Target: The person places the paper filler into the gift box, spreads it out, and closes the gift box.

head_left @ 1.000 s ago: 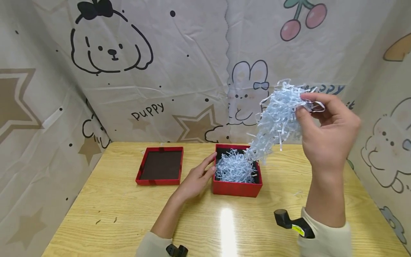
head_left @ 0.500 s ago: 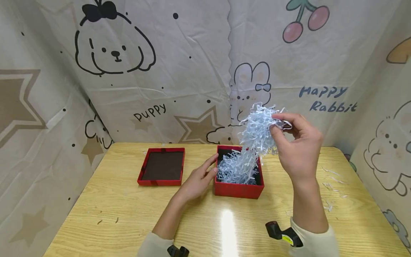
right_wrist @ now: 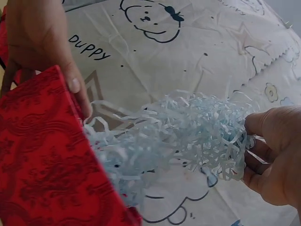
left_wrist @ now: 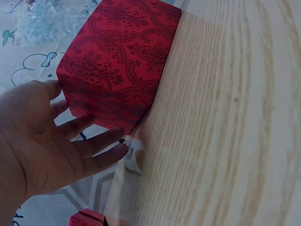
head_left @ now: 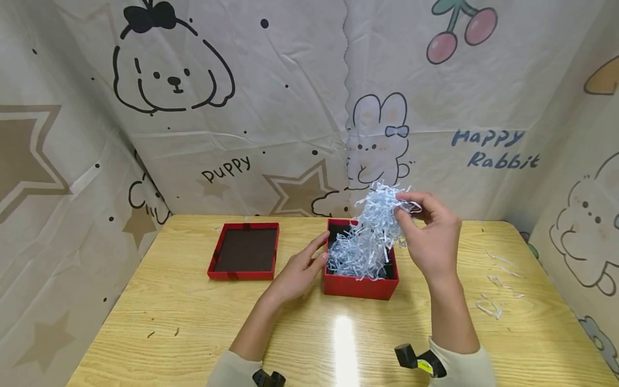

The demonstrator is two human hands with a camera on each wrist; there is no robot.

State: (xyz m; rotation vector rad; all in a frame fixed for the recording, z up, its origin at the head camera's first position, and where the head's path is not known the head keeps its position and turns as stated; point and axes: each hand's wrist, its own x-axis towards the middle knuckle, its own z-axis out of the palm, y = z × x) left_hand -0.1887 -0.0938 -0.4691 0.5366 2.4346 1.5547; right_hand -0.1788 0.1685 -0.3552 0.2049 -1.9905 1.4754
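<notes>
My right hand (head_left: 432, 234) pinches a clump of pale blue shredded paper (right_wrist: 202, 132) between thumb and fingers, over the right part of a red box (head_left: 360, 286). The clump trails down into more shredded paper (head_left: 345, 255) lying inside the black-lined box. My left hand (head_left: 299, 273) rests against the box's left side, its fingers extended and loosely spread. In the left wrist view, fingertips of the left hand (left_wrist: 51, 141) lie right at the patterned red wall of the box (left_wrist: 122, 52). The box's floor is hidden under the paper.
Left of the box, a red lid (head_left: 245, 252) lies with its dark inside up on the wooden table (head_left: 184, 333). Loose paper strips (head_left: 490, 309) are scattered at the right. A printed cloth (head_left: 290, 107) hangs behind and at both sides.
My right hand has come down and left with the paper clump, from above and right of the box to just over it. The left hand stays at the box's side.
</notes>
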